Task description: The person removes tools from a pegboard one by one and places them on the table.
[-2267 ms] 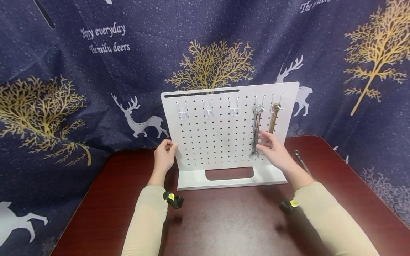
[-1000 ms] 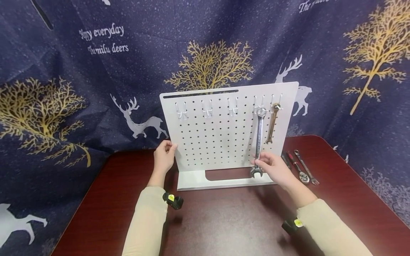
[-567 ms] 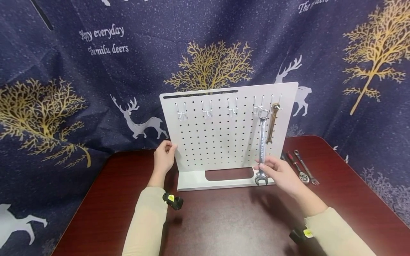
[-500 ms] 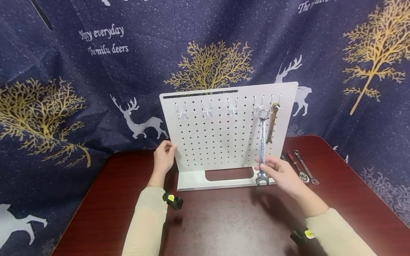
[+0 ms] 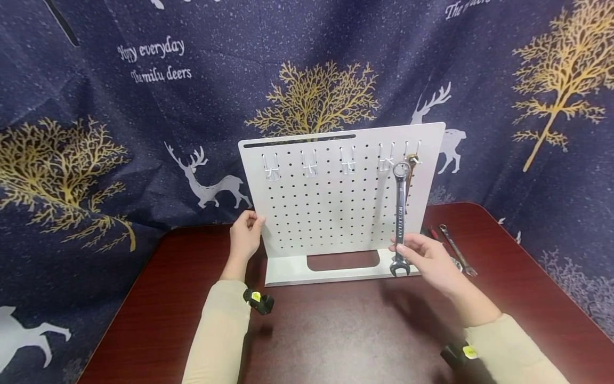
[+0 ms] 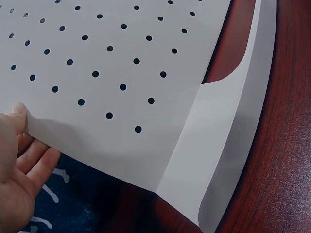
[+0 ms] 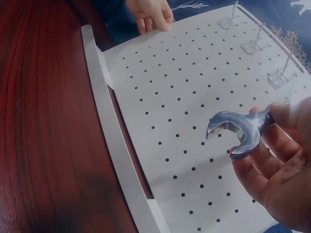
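A white pegboard (image 5: 316, 213) stands upright on its base, several wire hooks along its top. My left hand (image 5: 246, 234) pinches its left edge, thumb on the front face and fingers behind in the left wrist view. In front of the board's right part, my right hand (image 5: 427, 258) holds a silver combination wrench (image 5: 401, 213) near its lower, open end. The ring end points up, off the hook (image 5: 385, 160) and overlapping a brass-coloured wrench (image 5: 412, 160) that hangs on the rightmost hook. The right wrist view shows the open jaw end (image 7: 238, 128) between thumb and fingers.
Right of the board, another combination wrench (image 5: 455, 248) lies on the dark red table (image 5: 331, 330), beside a red-handled tool (image 5: 433, 232) partly hidden by my right hand. A blue patterned cloth (image 5: 216, 106) hangs behind.
My right hand has gripped the silver wrench, drawn it off its hook toward me and shifted it right, in front of the brass-coloured wrench. The left hand stays on the board's edge.
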### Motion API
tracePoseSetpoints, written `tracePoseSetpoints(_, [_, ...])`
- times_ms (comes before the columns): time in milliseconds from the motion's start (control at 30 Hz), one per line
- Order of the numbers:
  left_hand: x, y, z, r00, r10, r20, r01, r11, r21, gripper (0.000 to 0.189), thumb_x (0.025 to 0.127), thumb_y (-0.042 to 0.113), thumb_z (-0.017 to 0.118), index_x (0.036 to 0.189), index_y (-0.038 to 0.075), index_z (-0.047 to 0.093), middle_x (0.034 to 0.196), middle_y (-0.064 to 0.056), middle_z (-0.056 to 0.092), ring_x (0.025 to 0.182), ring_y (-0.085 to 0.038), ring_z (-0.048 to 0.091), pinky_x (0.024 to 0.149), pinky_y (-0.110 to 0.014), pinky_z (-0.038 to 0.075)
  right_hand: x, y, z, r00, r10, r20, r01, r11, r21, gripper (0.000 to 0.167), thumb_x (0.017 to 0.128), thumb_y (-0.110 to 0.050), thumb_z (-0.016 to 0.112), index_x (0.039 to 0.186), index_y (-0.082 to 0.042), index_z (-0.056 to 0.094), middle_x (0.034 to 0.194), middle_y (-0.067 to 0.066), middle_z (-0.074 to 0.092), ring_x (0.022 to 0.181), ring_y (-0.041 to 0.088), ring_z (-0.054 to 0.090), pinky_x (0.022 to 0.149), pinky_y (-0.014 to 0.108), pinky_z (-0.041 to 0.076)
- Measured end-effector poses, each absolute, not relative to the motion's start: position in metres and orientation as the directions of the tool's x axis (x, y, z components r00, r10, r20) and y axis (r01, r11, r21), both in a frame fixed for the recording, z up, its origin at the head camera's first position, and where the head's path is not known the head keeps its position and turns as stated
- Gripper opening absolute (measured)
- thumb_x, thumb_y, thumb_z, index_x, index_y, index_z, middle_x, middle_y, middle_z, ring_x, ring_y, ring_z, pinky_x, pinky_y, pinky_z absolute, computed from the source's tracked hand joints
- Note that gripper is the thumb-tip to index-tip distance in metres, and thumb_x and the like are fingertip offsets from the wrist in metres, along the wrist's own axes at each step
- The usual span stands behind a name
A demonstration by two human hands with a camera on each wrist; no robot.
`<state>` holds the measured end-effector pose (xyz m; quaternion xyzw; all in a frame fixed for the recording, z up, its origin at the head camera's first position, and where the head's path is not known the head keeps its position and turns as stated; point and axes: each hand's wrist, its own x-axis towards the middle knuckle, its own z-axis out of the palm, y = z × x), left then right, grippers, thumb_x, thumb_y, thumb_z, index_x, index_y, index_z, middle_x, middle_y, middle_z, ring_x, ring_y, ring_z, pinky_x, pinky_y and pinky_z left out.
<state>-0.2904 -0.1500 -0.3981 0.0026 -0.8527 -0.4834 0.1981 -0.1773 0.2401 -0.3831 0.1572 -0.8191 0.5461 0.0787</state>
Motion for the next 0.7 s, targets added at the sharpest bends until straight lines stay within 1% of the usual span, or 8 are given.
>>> tracePoseSetpoints(33, [-0.291, -0.15, -0.398, -0.921, -0.196, 0.336, 0.188, 0.533, 0.825, 0.02, 0.094, 0.023, 0.06, 0.096, 0.004, 0.055, 0.086, -0.016, 0.066, 0.068, -0.016, 0.055, 0.065, -0.026, 0.046, -0.177, 0.242, -0.383, -0.938, -0.167, 0.305, -0.346, 0.359, -0.867, 0.023, 0.095, -0.01, 0.055, 0.111, 0.006, 0.06, 0.097, -0.014, 0.07, 0.089, -0.003, 0.063, 0.077, 0.016, 0.049])
tracePoseSetpoints(200, [-0.291, -0.15, -0.398, -0.92, -0.197, 0.338, 0.189, 0.534, 0.824, 0.02, 0.093, 0.023, 0.06, 0.096, 0.004, 0.055, 0.086, -0.016, 0.066, 0.068, -0.015, 0.055, 0.066, -0.026, 0.046, -0.173, 0.249, -0.384, -0.937, -0.153, 0.314, -0.349, 0.372, -0.86, 0.023, 0.094, -0.009, 0.056, 0.111, 0.005, 0.06, 0.101, -0.018, 0.067, 0.089, -0.005, 0.062, 0.076, 0.016, 0.049])
tracePoseSetpoints(400, [-0.29, -0.15, -0.398, -0.923, -0.197, 0.33, 0.183, 0.531, 0.827, 0.02, 0.093, 0.023, 0.06, 0.096, 0.004, 0.055, 0.086, -0.016, 0.066, 0.067, -0.013, 0.055, 0.066, -0.025, 0.046, -0.169, 0.26, -0.385, -0.943, -0.126, 0.309, -0.334, 0.361, -0.871, 0.025, 0.093, -0.007, 0.058, 0.113, 0.008, 0.057, 0.097, -0.025, 0.064, 0.082, 0.0, 0.066, 0.069, 0.019, 0.053])
tracePoseSetpoints(467, [-0.29, -0.15, -0.398, -0.924, -0.198, 0.327, 0.179, 0.53, 0.829, 0.019, 0.093, 0.023, 0.06, 0.096, 0.004, 0.055, 0.087, -0.016, 0.066, 0.066, -0.013, 0.055, 0.066, -0.025, 0.046, -0.168, 0.265, -0.385, -0.947, -0.12, 0.297, -0.32, 0.341, -0.884, 0.025, 0.092, -0.006, 0.059, 0.114, 0.007, 0.055, 0.096, -0.024, 0.064, 0.08, 0.002, 0.068, 0.066, 0.021, 0.054])
tracePoseSetpoints(533, [-0.289, -0.15, -0.398, -0.925, -0.199, 0.325, 0.178, 0.528, 0.83, 0.019, 0.093, 0.023, 0.06, 0.096, 0.004, 0.055, 0.086, -0.016, 0.066, 0.066, -0.012, 0.055, 0.065, -0.025, 0.046, -0.167, 0.271, -0.386, -0.948, -0.123, 0.292, -0.317, 0.299, -0.9, 0.024, 0.092, -0.004, 0.058, 0.115, 0.003, 0.054, 0.095, -0.021, 0.065, 0.08, 0.004, 0.068, 0.065, 0.023, 0.054])
tracePoseSetpoints(700, [-0.289, -0.15, -0.396, -0.924, -0.197, 0.327, 0.182, 0.527, 0.83, 0.019, 0.093, 0.022, 0.06, 0.096, 0.004, 0.055, 0.085, -0.016, 0.066, 0.065, -0.012, 0.055, 0.064, -0.025, 0.046, -0.165, 0.285, -0.39, -0.937, -0.162, 0.309, -0.328, 0.105, -0.939, 0.026, 0.091, 0.005, 0.055, 0.114, -0.007, 0.052, 0.093, -0.009, 0.067, 0.079, 0.009, 0.069, 0.064, 0.026, 0.056])
